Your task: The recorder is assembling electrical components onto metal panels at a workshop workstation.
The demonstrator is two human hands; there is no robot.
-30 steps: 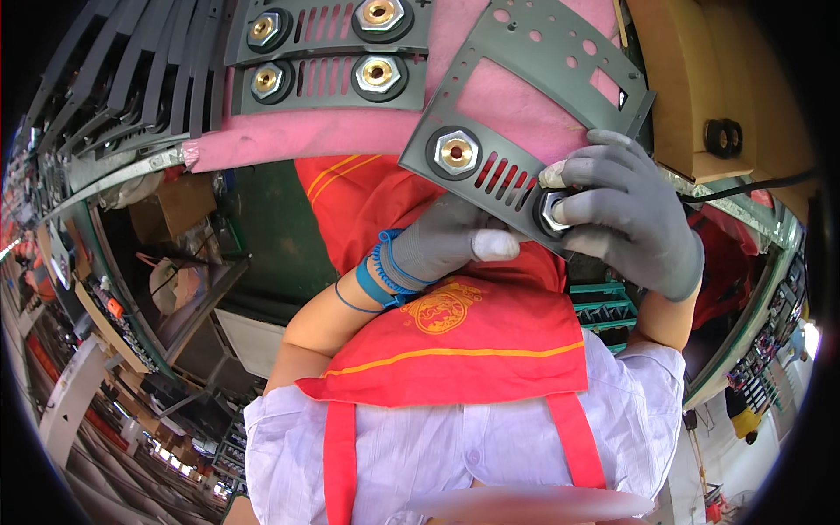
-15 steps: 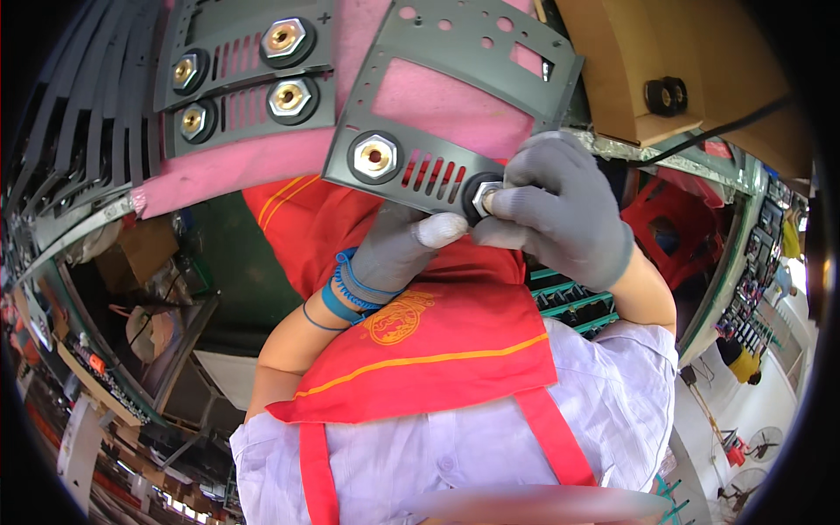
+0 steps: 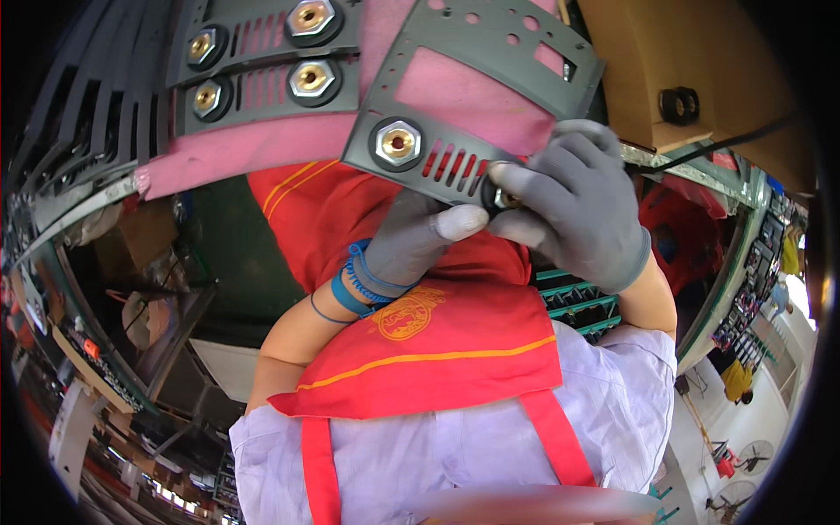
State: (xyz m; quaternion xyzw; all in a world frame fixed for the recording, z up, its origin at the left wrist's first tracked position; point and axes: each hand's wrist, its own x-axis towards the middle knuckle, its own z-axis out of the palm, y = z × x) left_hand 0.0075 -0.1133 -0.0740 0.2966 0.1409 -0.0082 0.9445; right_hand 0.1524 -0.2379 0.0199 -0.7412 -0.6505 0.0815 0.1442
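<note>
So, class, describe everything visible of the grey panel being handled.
The grey panel, seemingly painted metal, has a large rectangular cutout, a smaller one, round holes and slots. Left of the slots sits a black-ringed silver hex nut with a brass-coloured centre; right of them, the right hand partly hides a second fitting. The panel lies askew over the pink surface, its overhanging near edge meeting the left hand.

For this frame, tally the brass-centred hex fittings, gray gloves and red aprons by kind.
Brass-centred hex fittings at upper left: 4
Hex fittings on the handled panel, one partly covered: 2
Gray gloves: 2
Red apron: 1
Total: 9
</note>
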